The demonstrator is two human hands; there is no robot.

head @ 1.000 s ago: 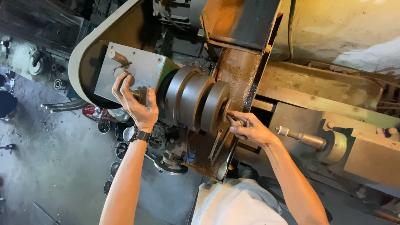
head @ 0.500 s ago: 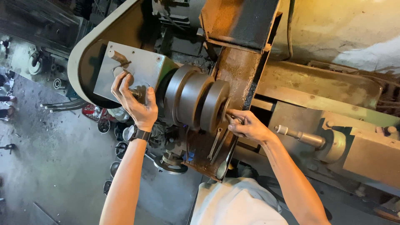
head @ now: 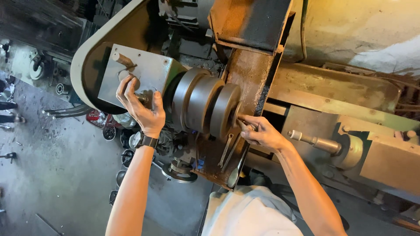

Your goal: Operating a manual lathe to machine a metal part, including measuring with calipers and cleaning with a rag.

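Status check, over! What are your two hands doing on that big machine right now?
Left hand gripping a knob on the grey housing. Right hand fingertips at the face of the stepped metal chuck, maybe pinching a small piece. Nothing blocking either hand.

We see two bare forearms, no sleeves down to the wrists. Left hand [head: 142, 107] has a dark wristwatch [head: 146, 140] with a black strap and a round pale-faced case sitting on the wrist's outer side. Right hand [head: 262, 133] wears nothing, no rings we can make out. Bottom centre, a white or light grey shirt [head: 249, 214], plain, wrinkled, slightly smudged. No gloves on either hand.
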